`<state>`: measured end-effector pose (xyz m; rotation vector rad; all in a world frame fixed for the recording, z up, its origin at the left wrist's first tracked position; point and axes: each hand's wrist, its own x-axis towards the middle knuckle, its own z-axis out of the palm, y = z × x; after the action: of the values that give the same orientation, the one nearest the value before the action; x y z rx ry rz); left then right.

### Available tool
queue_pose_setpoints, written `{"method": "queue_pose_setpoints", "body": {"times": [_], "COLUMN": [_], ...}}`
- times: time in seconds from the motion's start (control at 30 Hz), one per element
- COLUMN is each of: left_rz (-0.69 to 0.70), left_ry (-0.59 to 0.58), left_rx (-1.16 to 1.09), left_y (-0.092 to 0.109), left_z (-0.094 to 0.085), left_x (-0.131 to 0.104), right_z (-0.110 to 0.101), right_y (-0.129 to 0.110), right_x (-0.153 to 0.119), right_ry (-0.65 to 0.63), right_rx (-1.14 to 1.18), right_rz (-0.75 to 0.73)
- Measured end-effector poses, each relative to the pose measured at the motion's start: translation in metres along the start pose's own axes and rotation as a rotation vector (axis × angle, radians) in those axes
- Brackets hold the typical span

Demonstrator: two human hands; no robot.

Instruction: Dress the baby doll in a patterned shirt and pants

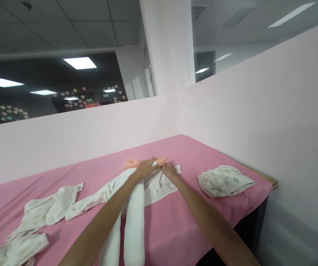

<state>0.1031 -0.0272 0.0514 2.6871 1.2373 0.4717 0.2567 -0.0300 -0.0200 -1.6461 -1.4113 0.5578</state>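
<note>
A baby doll (135, 207) with a white cloth body lies on its back, its head away from me and its legs toward me. My left hand (145, 169) is closed round the doll's outstretched arm, whose bare plastic hand (162, 160) points right. Just below that wrist, my right hand (169, 170) has its fingers pinched together; what they grip is too small to make out. A baby shirt (159, 188) is spread open under the doll, its pale inside showing on the right. One patterned sleeve (92, 204) stretches out to the left, and a cuff (178, 169) shows beyond my right hand.
A pink cloth (200, 159) covers the table, which stands in a corner against white walls (258, 111). A bundled patterned garment (225, 181) lies at the right. More patterned baby clothes (45, 208) lie at the left. Windows (64, 74) are above the walls.
</note>
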Motion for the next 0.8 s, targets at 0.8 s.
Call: {"method": "queue_pose_setpoints", "body": {"times": [0.8], "left_rz": [-0.047], "left_ry": [-0.215], "left_rx": [0.073], "left_y": [-0.030], "left_z": [0.004], "left_x": [-0.002], "right_z": [-0.001], "right_y": [-0.034], "right_x": [-0.069], "right_ry": [-0.158], "right_rx": [0.332], "right_rz": [-0.210]}}
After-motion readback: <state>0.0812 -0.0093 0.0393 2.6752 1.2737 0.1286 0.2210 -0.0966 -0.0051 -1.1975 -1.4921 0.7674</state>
